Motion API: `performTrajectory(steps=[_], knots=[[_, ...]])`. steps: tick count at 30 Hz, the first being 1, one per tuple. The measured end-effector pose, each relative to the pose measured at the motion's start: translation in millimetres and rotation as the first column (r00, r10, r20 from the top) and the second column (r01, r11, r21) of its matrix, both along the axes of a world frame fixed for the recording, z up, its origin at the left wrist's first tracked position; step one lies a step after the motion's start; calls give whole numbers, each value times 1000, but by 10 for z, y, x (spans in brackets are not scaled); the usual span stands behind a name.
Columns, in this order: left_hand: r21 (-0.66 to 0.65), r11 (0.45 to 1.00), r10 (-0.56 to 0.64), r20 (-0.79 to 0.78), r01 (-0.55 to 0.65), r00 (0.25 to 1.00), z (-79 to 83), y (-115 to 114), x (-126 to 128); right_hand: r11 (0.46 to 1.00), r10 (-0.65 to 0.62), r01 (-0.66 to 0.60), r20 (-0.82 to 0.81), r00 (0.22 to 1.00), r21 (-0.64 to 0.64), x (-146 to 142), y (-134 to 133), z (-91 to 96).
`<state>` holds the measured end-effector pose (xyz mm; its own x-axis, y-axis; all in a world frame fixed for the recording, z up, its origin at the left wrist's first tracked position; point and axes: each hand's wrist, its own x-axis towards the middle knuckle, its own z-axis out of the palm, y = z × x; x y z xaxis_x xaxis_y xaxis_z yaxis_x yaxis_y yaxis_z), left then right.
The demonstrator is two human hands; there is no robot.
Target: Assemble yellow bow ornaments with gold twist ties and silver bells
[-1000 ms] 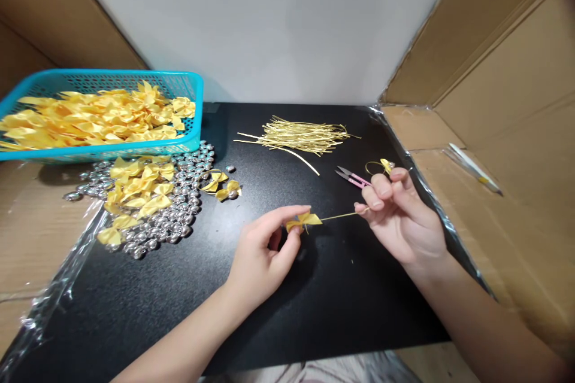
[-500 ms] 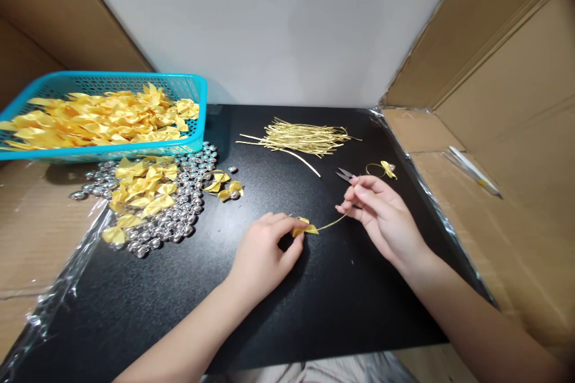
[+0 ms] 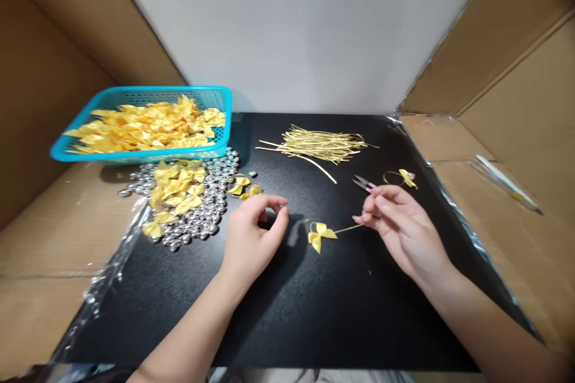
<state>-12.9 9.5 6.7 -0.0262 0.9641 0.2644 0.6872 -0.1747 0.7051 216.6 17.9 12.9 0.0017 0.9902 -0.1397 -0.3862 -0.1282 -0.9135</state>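
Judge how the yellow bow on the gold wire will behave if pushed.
The yellow bow is likely light and easily crushed, being thin folded fabric. The gold wire is probably fairly stiff, running nearly straight to the right hand.

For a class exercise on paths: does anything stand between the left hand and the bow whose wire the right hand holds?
Nothing visible does: between the left hand and the yellow bow, just the shaded black tabletop shows.

1. Two hands are showing: left hand [image 3: 251, 236], right hand [image 3: 406, 227].
2. Between them, one bow [image 3: 321, 233] and one cord [image 3: 349, 228] are showing.
3. One basket [image 3: 135, 156], one pair of snips [image 3: 363, 183], one white tool [image 3: 501, 175] are showing.
4. Heaped bows [image 3: 177, 187], piled cords [image 3: 323, 145], silver beads [image 3: 204, 228] are defying counting.
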Motion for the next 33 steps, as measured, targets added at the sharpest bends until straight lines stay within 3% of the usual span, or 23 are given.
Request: performTrajectory(steps=[3, 6, 7, 9, 10, 12, 15, 21, 30, 31, 33], knots=[[-37, 998, 48, -81, -51, 996, 66, 78, -147, 999, -15, 14, 33, 999, 35, -8, -7, -8], [-20, 989, 143, -154, -148, 978, 248, 163, -452, 996, -23, 17, 74, 997, 84, -31, -22, -29], [-2, 978, 204, -188, -208, 961, 326, 182, -575, 995, -18, 10, 85, 996, 95, -41, -30, -37], [-29, 940, 298, -417, -340, 859, 467, 202, -802, 994, -6, -5, 107, 994, 106, -57, -50, -51], [-110, 929, 245, -531, -353, 811, 516, 206, -888, 994, 0, -13, 115, 993, 107, -63, -60, -57], [-220, 927, 130, -572, -304, 810, 552, 206, -988, 994, 11, -25, 126, 992, 109, -71, -79, -73], [-282, 928, 35, -587, -244, 809, 474, 201, -992, 990, 19, -38, 139, 990, 135, -74, -94, -100], [-292, 923, 6, -639, -250, 769, 296, 188, -938, 982, 58, -72, 87, 994, 172, -78, -100, -149], [-242, 945, 25, -616, -219, 787, 331, 230, -977, 982, 177, -180, 57, 983, 49, -146, -100, -114], [-239, 944, 43, -596, -229, 802, 351, 236, -961, 982, 178, -182, 67, 982, 51, -153, -100, -108], [-228, 960, 87, -303, -161, 949, 386, 242, -842, 979, 183, -190, 100, 978, 67, -168, -105, -102]])
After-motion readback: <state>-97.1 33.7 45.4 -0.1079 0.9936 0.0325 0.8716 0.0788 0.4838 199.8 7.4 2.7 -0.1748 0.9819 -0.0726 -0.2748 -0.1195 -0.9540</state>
